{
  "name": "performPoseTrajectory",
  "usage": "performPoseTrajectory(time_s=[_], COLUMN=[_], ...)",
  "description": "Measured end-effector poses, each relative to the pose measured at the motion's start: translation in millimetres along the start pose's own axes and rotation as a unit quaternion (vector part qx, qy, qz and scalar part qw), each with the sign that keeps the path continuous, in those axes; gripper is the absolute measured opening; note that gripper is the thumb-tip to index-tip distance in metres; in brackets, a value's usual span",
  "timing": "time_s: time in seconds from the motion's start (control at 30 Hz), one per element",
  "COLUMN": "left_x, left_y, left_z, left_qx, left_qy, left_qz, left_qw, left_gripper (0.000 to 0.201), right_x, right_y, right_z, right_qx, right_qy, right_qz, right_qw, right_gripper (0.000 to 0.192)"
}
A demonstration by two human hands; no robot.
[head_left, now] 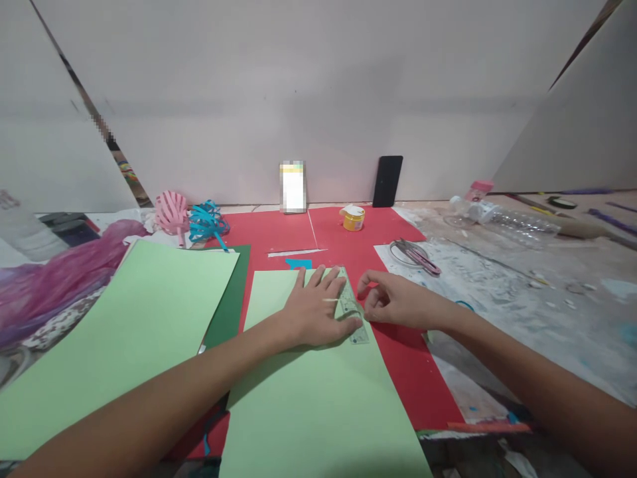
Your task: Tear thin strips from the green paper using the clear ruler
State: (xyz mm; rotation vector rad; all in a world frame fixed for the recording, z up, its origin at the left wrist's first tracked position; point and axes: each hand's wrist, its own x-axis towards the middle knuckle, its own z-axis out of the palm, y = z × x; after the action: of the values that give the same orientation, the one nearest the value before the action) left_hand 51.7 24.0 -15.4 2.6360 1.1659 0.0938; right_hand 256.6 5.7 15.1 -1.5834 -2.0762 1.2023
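My left hand [318,312] lies flat with fingers spread on a light green sheet of paper [323,405]. It presses a clear plastic ruler [359,334] down near the sheet's right edge. Part of the ruler is hidden under the fingers. My right hand [385,299] is closed, its fingers curled beside the ruler and the paper's right edge. Whatever it may hold is hidden. Under the green sheet is a large red sheet [408,372], and a blue paper scrap [299,264] lies just past the green sheet's far edge.
More light green sheets [124,318] lie left over dark green paper [231,299]. Pink [172,216] and blue [206,222] paper-strip balls stand behind. A yellow tub [353,218], lit phone [293,189], black phone [388,181], pink-handled scissors [421,259] and plastic bottle [512,219] are around.
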Motion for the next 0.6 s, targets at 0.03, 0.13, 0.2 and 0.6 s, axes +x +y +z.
performPoseTrajectory(time_s=[0.03, 0.13, 0.2, 0.6], left_x=[-0.4, -1.3, -1.2, 1.6], left_y=[-0.6, -2.7, -3.4, -1.7], left_z=[0.1, 0.9, 1.5, 5.3], left_qx=[0.004, 0.015, 0.019, 0.012], left_qy=[0.005, 0.013, 0.013, 0.02], left_qz=[0.006, 0.024, 0.024, 0.002], left_qw=[1.0, 1.0, 0.999, 1.0], left_gripper=[0.087, 0.083, 0.083, 0.086], right_x=[-0.4, -0.7, -0.7, -4.1], right_y=[0.7, 1.9, 1.9, 5.3], right_z=[1.6, 5.7, 7.7, 4.9], right_qx=[0.006, 0.013, 0.009, 0.095], right_qy=[0.004, 0.015, 0.027, -0.027], right_qz=[-0.002, -0.007, -0.012, -0.026], right_qw=[1.0, 1.0, 1.0, 0.995], right_gripper=[0.025, 0.025, 0.025, 0.025])
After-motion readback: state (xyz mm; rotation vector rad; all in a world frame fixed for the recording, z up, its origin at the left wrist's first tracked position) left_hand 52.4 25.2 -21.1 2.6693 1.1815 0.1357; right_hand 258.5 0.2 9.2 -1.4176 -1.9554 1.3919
